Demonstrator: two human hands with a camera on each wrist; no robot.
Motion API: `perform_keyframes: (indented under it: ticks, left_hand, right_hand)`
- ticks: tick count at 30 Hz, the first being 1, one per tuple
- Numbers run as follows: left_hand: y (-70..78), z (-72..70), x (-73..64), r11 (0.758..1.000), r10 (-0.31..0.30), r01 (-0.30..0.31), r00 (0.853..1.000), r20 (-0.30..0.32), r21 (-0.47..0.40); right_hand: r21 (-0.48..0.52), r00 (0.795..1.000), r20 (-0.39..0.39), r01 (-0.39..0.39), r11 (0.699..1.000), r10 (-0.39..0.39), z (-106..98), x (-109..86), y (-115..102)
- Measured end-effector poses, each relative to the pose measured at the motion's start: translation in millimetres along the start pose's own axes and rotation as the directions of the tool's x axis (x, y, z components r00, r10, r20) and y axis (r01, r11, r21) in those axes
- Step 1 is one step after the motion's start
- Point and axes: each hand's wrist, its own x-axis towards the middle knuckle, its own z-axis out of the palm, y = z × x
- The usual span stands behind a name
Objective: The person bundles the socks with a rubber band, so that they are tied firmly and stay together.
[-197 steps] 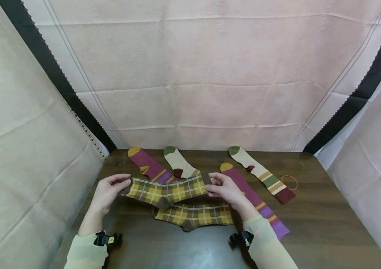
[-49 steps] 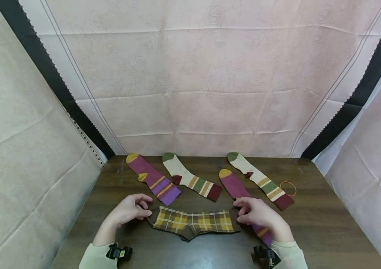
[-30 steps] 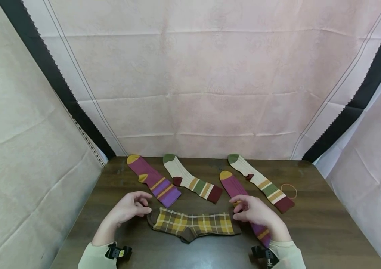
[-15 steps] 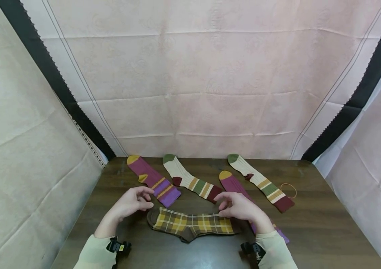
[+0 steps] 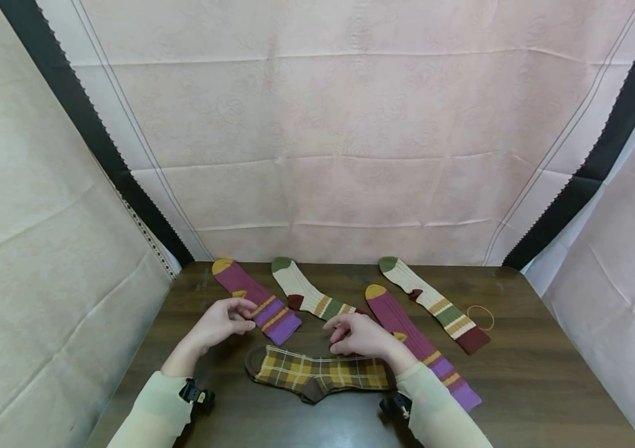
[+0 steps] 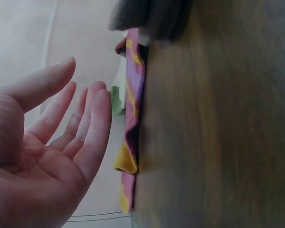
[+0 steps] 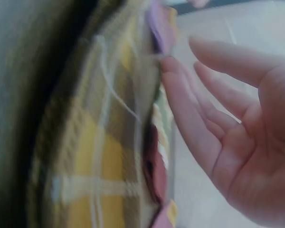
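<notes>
Left hand [image 5: 225, 322]: fingers loosely parted, holding nothing; purple sock [image 5: 239, 278] just beyond them. Right hand [image 5: 359, 336]: fingers relaxed, thumb apart, holding nothing; plaid socks [image 5: 320, 373] on the near side below it, flat on the table [image 5: 541, 386]; white sock [image 5: 306, 285] beyond its fingertips. To its right: second purple sock [image 5: 398, 314], second white sock [image 5: 421, 277], thin loop [image 5: 493, 320].
</notes>
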Motion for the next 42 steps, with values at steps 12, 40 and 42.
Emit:
perform_keyframes:
  ticks: [12, 40, 42]
  left_hand:
    - [-8.6, 2.4, 17.6, 0.994, 0.069, -0.065, 0.997, -0.045, 0.085]
    - [-9.6, -1.0, 49.2, 0.946, 0.268, -0.202, 0.928, -0.26, 0.255]
    - [-11.7, -1.1, 50.9, 0.943, 0.268, -0.195, 0.926, -0.265, 0.271]
  right_hand:
    - [0.034, 0.997, -0.059, -0.045, 0.998, 0.047, 27, 34.5, 0]
    - [0.091, 0.96, -0.25, -0.103, 0.99, 0.123, 46, 74.3, -11]
    - [0.093, 0.96, -0.251, -0.106, 0.99, 0.127, 46, 75.7, -11]
